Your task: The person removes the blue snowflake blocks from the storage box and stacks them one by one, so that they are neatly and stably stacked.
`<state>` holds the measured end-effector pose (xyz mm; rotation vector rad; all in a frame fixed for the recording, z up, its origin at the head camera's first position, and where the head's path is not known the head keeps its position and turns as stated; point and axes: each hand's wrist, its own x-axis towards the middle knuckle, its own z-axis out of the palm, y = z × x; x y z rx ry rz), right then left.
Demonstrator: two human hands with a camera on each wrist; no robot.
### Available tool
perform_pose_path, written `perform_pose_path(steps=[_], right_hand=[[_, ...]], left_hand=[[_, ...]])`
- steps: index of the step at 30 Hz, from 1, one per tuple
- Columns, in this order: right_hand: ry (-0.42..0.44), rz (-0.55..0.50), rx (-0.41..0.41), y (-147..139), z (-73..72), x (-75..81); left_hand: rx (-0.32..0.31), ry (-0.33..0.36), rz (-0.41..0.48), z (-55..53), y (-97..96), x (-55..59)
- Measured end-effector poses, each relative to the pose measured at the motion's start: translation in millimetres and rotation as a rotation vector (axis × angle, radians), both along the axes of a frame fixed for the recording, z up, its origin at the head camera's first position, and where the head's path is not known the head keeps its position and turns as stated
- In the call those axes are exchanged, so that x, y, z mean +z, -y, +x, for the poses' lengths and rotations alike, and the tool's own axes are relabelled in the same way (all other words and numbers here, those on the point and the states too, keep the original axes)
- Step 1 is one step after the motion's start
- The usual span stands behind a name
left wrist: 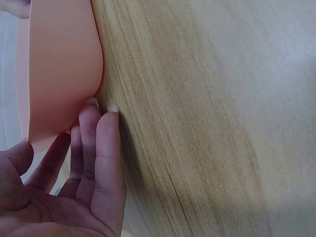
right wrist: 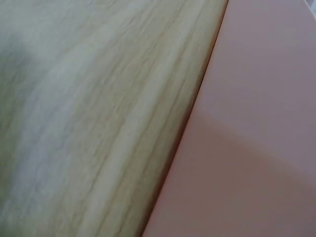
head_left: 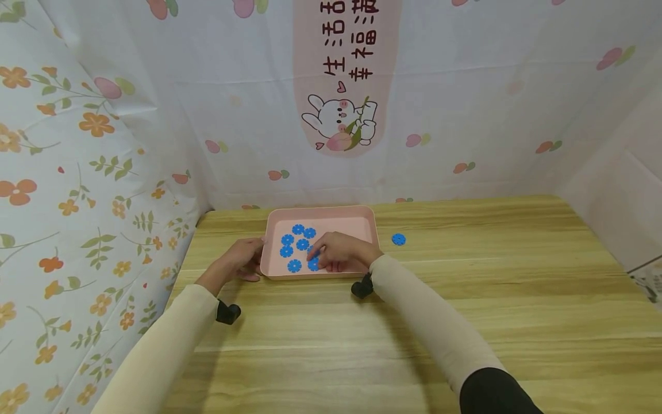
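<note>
A shallow pink tray (head_left: 323,213) lies on the table, with several blue notched building discs (head_left: 294,265) flat in its left half and middle. At the tray's left end my left hand (head_left: 245,259) touches it. In the left wrist view its thumb (left wrist: 19,155) meets the upper rim and its fairly straight fingers (left wrist: 106,148) rest against the lower outer wall. My right hand (head_left: 341,250) reaches over the front rim, index finger and thumb down at discs near the tray's middle. Whether it pinches one is hidden. The right wrist view shows only the tray's wall and table.
One more blue disc (head_left: 398,239) lies on the wooden table (head_left: 491,276) to the right of the tray. Behind hangs a white printed cloth (head_left: 248,103), and a flowered cloth (head_left: 93,207) lines the left side.
</note>
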<state>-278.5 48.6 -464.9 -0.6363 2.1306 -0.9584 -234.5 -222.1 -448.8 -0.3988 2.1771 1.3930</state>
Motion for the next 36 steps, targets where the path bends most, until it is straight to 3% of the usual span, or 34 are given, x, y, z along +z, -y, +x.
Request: perform_pose_path(steps=[10, 15, 20, 31, 36], right_hand=[[-0.131, 0.086, 0.03, 2.0, 0.5, -1.8], [-0.116, 0.024, 0.015, -3.1, 0.8, -0.9], [-0.015, -0.115, -0.076, -12.0, -0.2, 2.6], [-0.005, -0.322, -0.32, -50.0, -6.5, 21.0], [0.015, -0.339, -0.429, -72.2, -8.8, 28.7]], left_hand=[[-0.009, -0.01, 0.018, 1.3, 0.1, -1.1], [-0.016, -0.013, 0.019, 1.8, 0.1, -0.5], [-0.013, -0.002, 0.02, 0.5, 1.2, -2.4], [-0.022, -0.003, 0.02, -1.4, 1.6, -1.1], [-0.022, -0.001, 0.024, 0.1, 2.0, 0.3]])
